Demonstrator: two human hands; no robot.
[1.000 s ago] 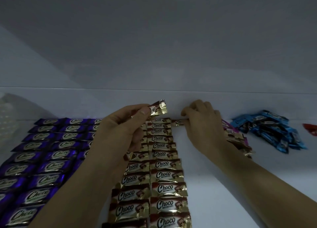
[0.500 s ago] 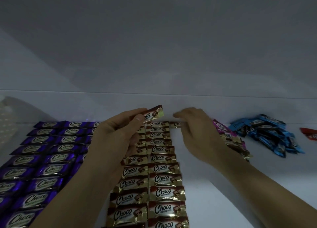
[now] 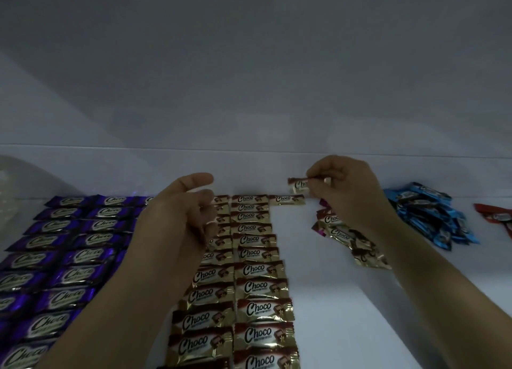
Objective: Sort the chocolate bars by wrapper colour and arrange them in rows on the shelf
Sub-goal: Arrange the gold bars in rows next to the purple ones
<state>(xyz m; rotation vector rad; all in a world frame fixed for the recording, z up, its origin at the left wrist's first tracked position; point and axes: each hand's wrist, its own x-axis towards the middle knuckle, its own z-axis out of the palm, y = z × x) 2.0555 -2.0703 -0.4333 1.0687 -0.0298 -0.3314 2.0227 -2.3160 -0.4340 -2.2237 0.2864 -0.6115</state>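
Note:
Gold-and-brown Choco bars (image 3: 257, 257) lie in two neat columns down the middle of the white shelf (image 3: 346, 313). One more gold bar (image 3: 286, 199) starts a third column at the back. My right hand (image 3: 343, 191) pinches another gold bar (image 3: 297, 183) just above and behind that one. My left hand (image 3: 182, 210) hovers over the left gold column with loosely curved fingers and holds nothing. Purple bars (image 3: 63, 252) fill rows on the left.
A loose heap of gold bars (image 3: 352, 241) lies under my right wrist, with pink wrappers at its edge. A pile of blue bars (image 3: 432, 216) sits further right, and a red bar (image 3: 496, 216) at the right edge. The shelf's back wall (image 3: 249, 160) is close behind.
The gold bar that my left hand pinched is gone from it, and that hand now hangs relaxed. My right hand has lifted and now pinches a gold bar above the third column's first bar.

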